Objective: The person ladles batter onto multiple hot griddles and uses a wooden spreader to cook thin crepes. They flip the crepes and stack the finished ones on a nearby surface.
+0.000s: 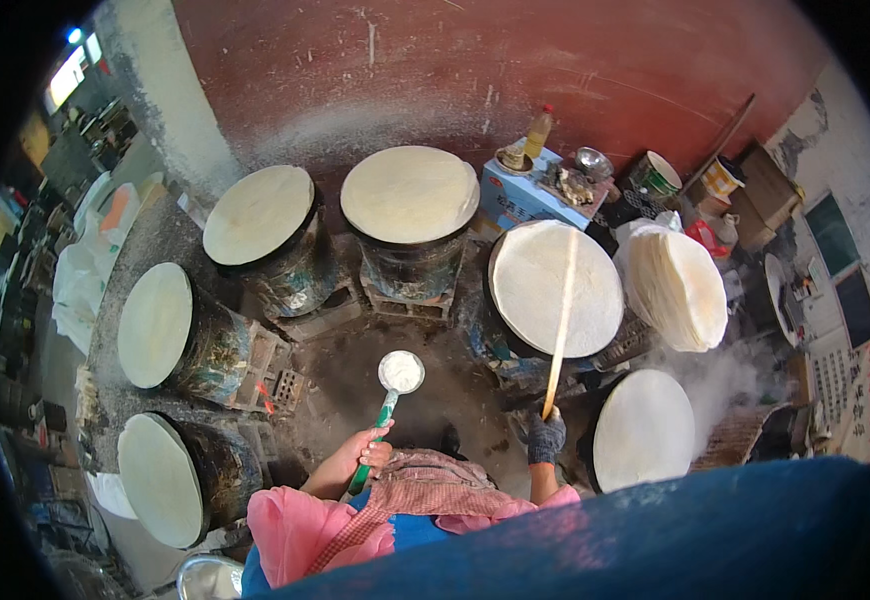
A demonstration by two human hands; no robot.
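Observation:
My bare left hand (370, 450) is closed round the green handle of a ladle (386, 407). White batter or flour (402, 371) fills the ladle's round bowl, held over the floor between the griddles. In a dark grey glove, my right hand (545, 438) grips the lower end of a long, pale wooden stick (561, 335). The stick reaches across a round griddle covered by a thin white flatbread (525, 285). Just right of that hand is another covered griddle, its pale flatbread (645, 430) beside rising steam. A tall stack of thin flatbreads (680, 285) stands beyond.
More drum-mounted griddles with pale rounds curve round my left and front, including a near-left one (160, 480) and a far one (410, 195). Bricks (288, 388) jut out beneath them. A blue box (515, 196) carries a bottle (537, 134) and bowls before the red wall.

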